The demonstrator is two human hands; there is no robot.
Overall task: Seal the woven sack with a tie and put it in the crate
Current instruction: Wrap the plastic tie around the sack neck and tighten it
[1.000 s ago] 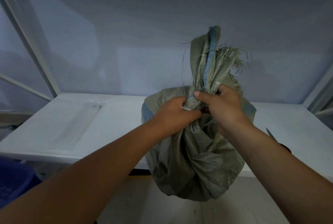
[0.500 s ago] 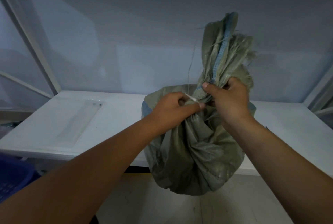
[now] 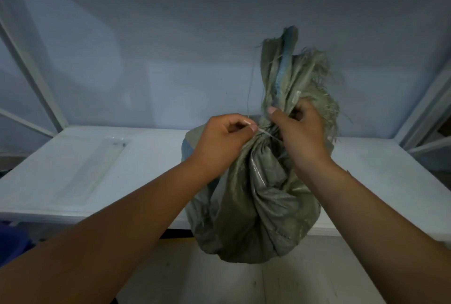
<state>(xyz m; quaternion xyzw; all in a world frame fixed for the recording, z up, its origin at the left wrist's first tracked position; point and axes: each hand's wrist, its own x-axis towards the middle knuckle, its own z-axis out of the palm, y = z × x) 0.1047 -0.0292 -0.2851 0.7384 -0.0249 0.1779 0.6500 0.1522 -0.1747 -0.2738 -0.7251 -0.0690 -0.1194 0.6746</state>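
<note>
Nearest, two bare forearms were seen reaching in from the bottom corners of the view; below them, the rounded bottom of the woven sack hung in front of the near edge of the white tabletop, over a pale floor; whether the sack's back rested on that edge could not be told. At the lower left edge of the view, a sliver of a blue crate was visible beneath the tabletop's near left corner. Higher up, the sack's gathered neck was gripped by the right hand, its fingers closed round the bunched fabric with the thumb pressed against the front; the left hand was closed just beside the neck, thumb and forefinger pinched on the end of a thin pale tie, which was drawn across the neck towards the right hand. A clear plastic bag lay flat on the left part of the tabletop. Farthest, the frayed mouth of the sack, marked by a blue stripe, stood upright against a plain grey-blue wall.
</note>
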